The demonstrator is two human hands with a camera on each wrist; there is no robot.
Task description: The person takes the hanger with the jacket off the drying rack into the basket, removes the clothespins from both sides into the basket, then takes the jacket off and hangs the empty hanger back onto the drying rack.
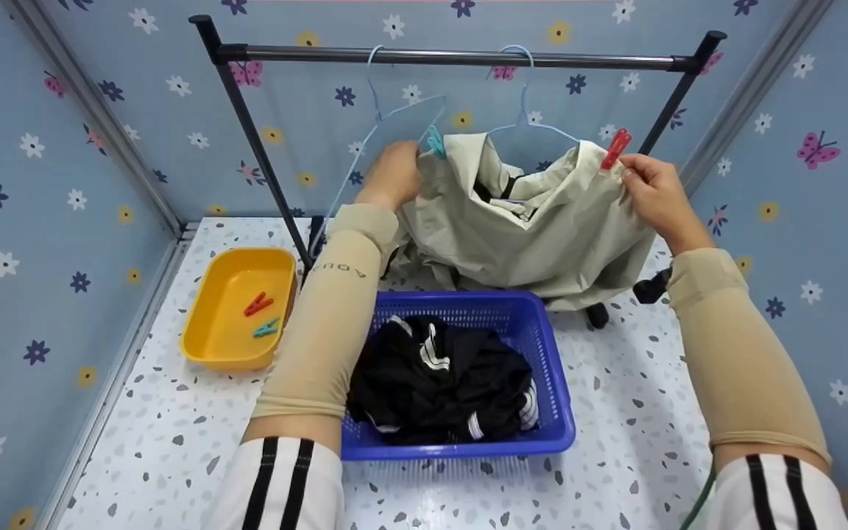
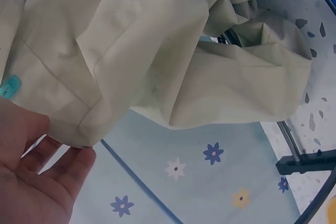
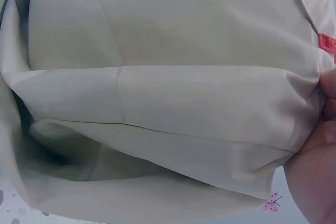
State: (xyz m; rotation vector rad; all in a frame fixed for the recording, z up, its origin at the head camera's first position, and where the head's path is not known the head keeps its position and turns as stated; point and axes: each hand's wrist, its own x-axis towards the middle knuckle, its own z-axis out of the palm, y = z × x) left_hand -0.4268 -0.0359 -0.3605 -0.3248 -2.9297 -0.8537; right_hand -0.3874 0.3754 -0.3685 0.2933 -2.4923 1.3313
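A beige top [image 1: 534, 243] with an open neckline hangs on a light blue hanger [image 1: 523, 110] from the black rail. My left hand [image 1: 393, 175] pinches its left shoulder, beside a teal clothespin [image 1: 435, 141]; in the left wrist view, thumb and fingers [image 2: 79, 166] meet at the fabric's edge. My right hand [image 1: 658, 193] pinches the other shoulder just below a red clothespin [image 1: 616, 149]. In the right wrist view the cloth [image 3: 199, 98] falls in folds from those fingers, partly cut off by the frame. A second blue hanger [image 1: 354, 158] hangs bare behind my left hand.
The black rack [image 1: 453, 56] spans the back. A blue basket [image 1: 560, 412] holds black clothing [image 1: 439, 383] with white stripes. Left of it, a yellow tub [image 1: 207, 316] contains a red clothespin [image 1: 258, 303] and a teal one [image 1: 266, 327]. Patterned walls stand on both sides.
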